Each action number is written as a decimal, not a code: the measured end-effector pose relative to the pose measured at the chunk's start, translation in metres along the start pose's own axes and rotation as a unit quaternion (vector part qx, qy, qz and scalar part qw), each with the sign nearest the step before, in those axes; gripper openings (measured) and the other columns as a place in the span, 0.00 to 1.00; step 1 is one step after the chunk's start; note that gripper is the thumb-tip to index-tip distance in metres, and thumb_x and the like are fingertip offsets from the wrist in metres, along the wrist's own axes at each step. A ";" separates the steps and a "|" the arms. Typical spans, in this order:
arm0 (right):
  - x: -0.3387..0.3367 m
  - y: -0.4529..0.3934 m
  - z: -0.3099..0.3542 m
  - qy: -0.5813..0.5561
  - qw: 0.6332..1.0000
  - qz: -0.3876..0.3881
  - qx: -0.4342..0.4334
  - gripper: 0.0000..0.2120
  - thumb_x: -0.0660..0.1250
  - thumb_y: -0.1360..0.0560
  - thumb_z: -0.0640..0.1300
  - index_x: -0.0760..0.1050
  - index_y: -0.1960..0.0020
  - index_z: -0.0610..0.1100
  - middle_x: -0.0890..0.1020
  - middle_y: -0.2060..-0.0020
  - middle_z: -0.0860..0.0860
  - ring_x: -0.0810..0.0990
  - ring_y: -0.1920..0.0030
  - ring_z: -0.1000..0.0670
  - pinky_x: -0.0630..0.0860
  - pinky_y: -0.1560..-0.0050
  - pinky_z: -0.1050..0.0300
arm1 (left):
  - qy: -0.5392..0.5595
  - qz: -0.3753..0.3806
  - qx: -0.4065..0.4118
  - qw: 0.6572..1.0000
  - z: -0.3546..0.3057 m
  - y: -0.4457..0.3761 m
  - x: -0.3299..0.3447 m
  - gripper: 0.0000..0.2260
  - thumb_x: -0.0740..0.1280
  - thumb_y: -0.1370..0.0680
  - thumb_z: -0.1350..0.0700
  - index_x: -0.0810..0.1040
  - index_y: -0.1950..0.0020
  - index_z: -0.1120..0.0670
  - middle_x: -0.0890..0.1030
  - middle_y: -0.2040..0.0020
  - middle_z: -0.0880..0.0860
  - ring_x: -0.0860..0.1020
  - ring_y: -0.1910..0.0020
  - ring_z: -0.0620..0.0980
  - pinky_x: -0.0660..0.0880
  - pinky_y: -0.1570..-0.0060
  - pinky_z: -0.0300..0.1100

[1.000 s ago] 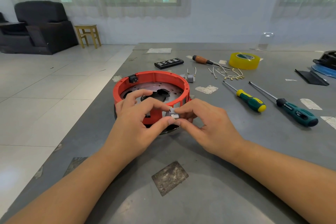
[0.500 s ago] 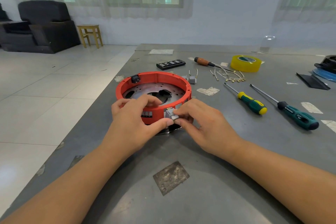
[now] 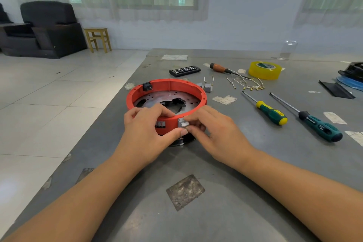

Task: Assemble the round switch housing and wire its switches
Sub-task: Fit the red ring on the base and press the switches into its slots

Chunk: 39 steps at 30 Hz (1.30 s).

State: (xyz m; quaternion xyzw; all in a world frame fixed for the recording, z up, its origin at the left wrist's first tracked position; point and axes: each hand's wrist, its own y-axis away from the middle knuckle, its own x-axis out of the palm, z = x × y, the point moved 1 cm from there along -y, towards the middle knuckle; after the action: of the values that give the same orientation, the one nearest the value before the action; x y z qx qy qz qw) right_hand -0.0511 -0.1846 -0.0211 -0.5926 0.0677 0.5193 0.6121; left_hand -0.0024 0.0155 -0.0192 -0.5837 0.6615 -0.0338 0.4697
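— Changed since half a second ago?
— Barely: left hand still gripping red ring, right hand fingers still pinching grey switch at six o'clock on its wall, facing outward.
— Around it?
— Screwdrivers at three o'clock on tabletop, tape beyond.

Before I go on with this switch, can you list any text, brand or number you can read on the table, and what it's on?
No text here reads clearly.
Label on the red housing, near the left hand: red and dark marks, too blurred.
Teal screwdriver: white brand print on its handle, too small.
Yellow tape roll: green core label, unreadable.
Black remote-like strip: white markings, too small.
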 end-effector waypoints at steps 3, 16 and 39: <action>0.002 -0.001 -0.002 0.030 0.999 0.004 0.009 0.12 0.70 0.21 0.43 0.77 0.38 0.44 0.76 0.47 0.54 0.75 0.49 0.57 0.77 0.47 0.55 | 0.016 -0.003 0.009 1.000 0.002 -0.001 0.000 0.13 0.79 0.28 0.41 0.81 0.50 0.44 0.78 0.56 0.34 0.60 0.44 0.14 0.67 0.39 0.53; 0.003 -0.023 -0.015 0.142 0.989 0.049 0.001 0.21 0.66 0.22 0.63 0.78 0.37 0.50 0.81 0.43 0.55 0.76 0.38 0.53 0.65 0.35 0.57 | -0.009 0.050 0.035 0.998 0.028 -0.014 -0.010 0.10 0.73 0.24 0.35 0.77 0.50 0.37 0.79 0.51 0.39 0.72 0.41 0.47 0.62 0.39 0.35; 0.010 -0.026 -0.021 0.048 0.997 0.055 -0.012 0.18 0.70 0.21 0.48 0.79 0.32 0.47 0.80 0.43 0.52 0.75 0.38 0.50 0.70 0.33 0.47 | -0.028 0.053 0.059 0.996 0.036 -0.014 -0.013 0.13 0.67 0.22 0.43 0.80 0.38 0.42 0.81 0.44 0.39 0.73 0.38 0.35 0.48 0.19 0.45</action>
State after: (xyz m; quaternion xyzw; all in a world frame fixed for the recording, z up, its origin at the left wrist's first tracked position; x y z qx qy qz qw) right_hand -0.0171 -0.1896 -0.0171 -0.6198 0.1230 0.5237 0.5714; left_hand 0.0304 0.0397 -0.0229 -0.5198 0.6746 -0.0314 0.5232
